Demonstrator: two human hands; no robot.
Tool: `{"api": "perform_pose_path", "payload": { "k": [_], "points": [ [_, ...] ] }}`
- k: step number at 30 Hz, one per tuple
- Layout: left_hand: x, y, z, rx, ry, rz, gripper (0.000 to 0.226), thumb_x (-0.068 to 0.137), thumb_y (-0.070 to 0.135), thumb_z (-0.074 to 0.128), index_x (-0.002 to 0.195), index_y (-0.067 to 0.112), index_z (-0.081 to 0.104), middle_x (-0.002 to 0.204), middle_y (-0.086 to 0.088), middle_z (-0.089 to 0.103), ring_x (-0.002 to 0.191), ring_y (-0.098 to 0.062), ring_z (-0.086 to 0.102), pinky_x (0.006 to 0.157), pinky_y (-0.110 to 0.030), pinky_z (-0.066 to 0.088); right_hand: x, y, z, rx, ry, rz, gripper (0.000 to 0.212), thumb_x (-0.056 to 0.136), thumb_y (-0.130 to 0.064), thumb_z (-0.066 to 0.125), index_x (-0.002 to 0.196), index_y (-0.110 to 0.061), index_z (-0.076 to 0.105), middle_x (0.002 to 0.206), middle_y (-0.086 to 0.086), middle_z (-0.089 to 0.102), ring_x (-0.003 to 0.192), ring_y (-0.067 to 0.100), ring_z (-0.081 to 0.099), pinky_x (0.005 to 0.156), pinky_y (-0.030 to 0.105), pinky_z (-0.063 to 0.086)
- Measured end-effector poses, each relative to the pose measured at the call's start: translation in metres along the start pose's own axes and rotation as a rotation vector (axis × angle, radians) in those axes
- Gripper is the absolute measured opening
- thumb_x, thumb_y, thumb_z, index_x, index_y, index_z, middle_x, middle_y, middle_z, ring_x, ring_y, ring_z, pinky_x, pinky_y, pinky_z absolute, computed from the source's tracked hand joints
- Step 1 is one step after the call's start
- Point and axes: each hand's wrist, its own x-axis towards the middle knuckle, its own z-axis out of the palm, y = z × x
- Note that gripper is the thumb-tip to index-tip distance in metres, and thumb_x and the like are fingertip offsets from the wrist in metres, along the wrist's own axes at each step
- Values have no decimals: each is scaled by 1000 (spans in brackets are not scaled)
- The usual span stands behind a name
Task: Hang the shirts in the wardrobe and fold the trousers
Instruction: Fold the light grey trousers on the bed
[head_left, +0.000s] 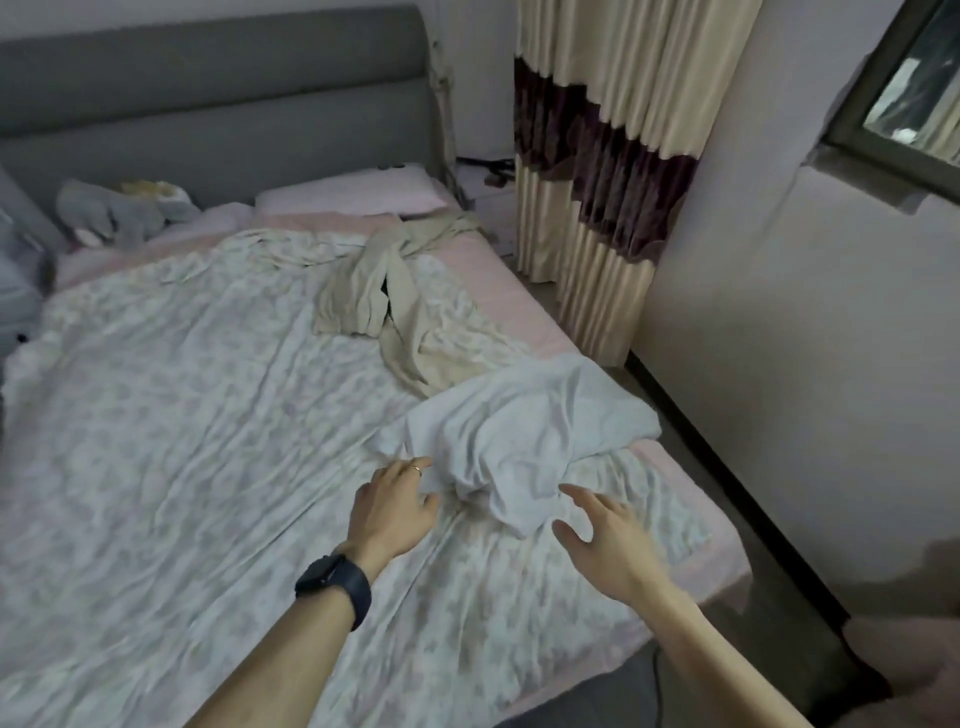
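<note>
A crumpled white garment (524, 436) lies on the bed's near right side. Behind it a beige garment (384, 296), trousers by the look of its long legs, sprawls toward the pillow. My left hand (395, 504), with a ring and a dark watch on the wrist, reaches the white garment's left edge, its fingertips touching or tucked at the cloth. My right hand (602, 535) hovers open just in front of the garment's near edge, fingers spread, holding nothing.
The bed (182, 415) has a floral sheet and a grey headboard (218, 104). A pink pillow (353, 195) and a grey plush toy (119, 213) lie at its head. A cream and maroon curtain (613, 166) hangs at right beside a narrow floor strip (737, 519).
</note>
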Motion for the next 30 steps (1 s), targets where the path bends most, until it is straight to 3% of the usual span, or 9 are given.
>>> {"api": "perform_pose_path", "payload": {
  "k": [9, 13, 18, 21, 23, 24, 26, 28, 30],
  "points": [
    [125, 1, 69, 115, -149, -147, 58, 100, 34, 46, 156, 27, 32, 156, 2, 38, 141, -22, 37, 112, -40, 35, 169, 63, 34, -69, -291, 66, 64, 98, -48, 53, 155, -34, 27, 152, 6, 43, 136, 27, 44, 108, 37, 40],
    [166, 6, 116, 139, -186, -197, 66, 99, 32, 51, 159, 28, 23, 156, 1, 33, 142, -22, 33, 115, -40, 30, 228, 90, 54, -25, -370, 68, 75, 98, -46, 55, 159, -40, 12, 155, 9, 37, 130, 28, 52, 101, 37, 44],
    [198, 14, 172, 245, -218, -236, 86, 98, 30, 61, 160, 39, 3, 165, -5, 9, 150, -27, 20, 121, -48, 22, 264, 118, 91, 101, -444, 114, 94, 94, -39, 64, 157, -47, -5, 116, 14, 58, 100, 30, 64, 82, 32, 45],
    [216, 11, 185, 314, -213, -213, 75, 91, 31, 72, 154, 35, 31, 157, -4, 27, 146, -26, 30, 114, -50, 30, 271, 128, 106, 164, -393, 131, 83, 95, -28, 64, 157, -42, 11, 94, 6, 62, 79, 23, 62, 70, 31, 47],
    [225, 3, 183, 382, -137, -130, 62, 65, 32, 92, 121, 27, 67, 123, -2, 58, 115, -25, 60, 90, -47, 50, 277, 128, 104, 224, -345, 157, 63, 96, -20, 63, 151, -35, 36, 81, 1, 62, 71, 19, 62, 60, 26, 48],
    [229, -1, 180, 444, -123, -86, 52, 60, 28, 95, 106, 24, 72, 106, 0, 64, 99, -25, 65, 80, -43, 53, 280, 125, 99, 259, -317, 180, 53, 95, -18, 63, 144, -31, 47, 79, -1, 63, 71, 17, 62, 57, 20, 47],
    [231, -4, 165, 453, -145, -68, 27, 83, 17, 77, 109, 22, 68, 103, 0, 66, 102, -25, 62, 87, -39, 45, 289, 115, 86, 331, -260, 199, 38, 93, -15, 64, 131, -22, 63, 80, -1, 68, 74, 11, 64, 55, 8, 44],
    [229, -3, 148, 397, -115, -100, 24, 97, 11, 55, 119, 19, 57, 109, -1, 67, 108, -25, 59, 87, -35, 39, 296, 102, 63, 420, -197, 210, 30, 91, -14, 67, 121, -19, 69, 85, -1, 71, 75, 7, 68, 61, 6, 46],
    [223, -1, 123, 231, -51, -187, 19, 102, 14, 49, 120, 19, 51, 102, -4, 67, 95, -29, 62, 72, -35, 41, 305, 87, 37, 552, -116, 235, 27, 88, -15, 71, 115, -15, 72, 89, 2, 74, 79, 16, 73, 78, 24, 59]
  ]
}}
